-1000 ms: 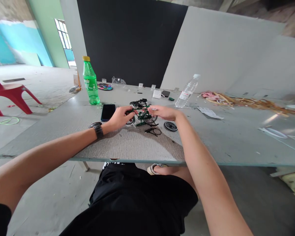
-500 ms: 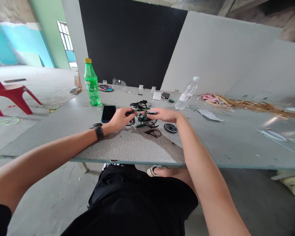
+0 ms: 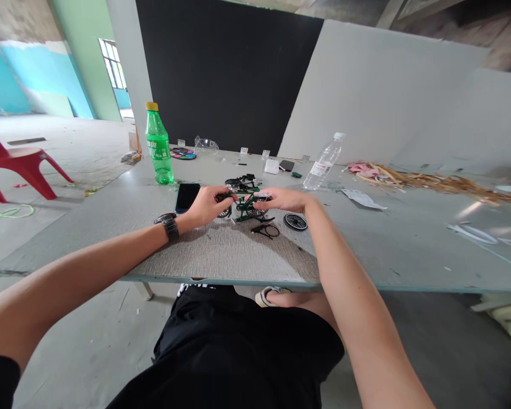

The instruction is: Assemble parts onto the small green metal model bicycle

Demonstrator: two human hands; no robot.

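Note:
A small green model bicycle stands upright on the table between my hands. My left hand is closed on its front end, thumb and fingers pinching near the smaller-looking left wheel. At the rear, my right hand grips the bicycle above the right wheel, thumb below and fingers over the top. The fingertips partly hide both ends. Just behind lie dark model parts. In front is a thin black looped piece. A loose spoked wheel lies flat below my right wrist.
A phone lies by my left hand. A green bottle stands at the left, a clear bottle at the right. Farther back are a paint palette and a white box. A paper sheet lies right.
Both hands stay on the model bicycle in nearly the same place. The fingers of my right hand have shifted very slightly; the loose parts have not moved.

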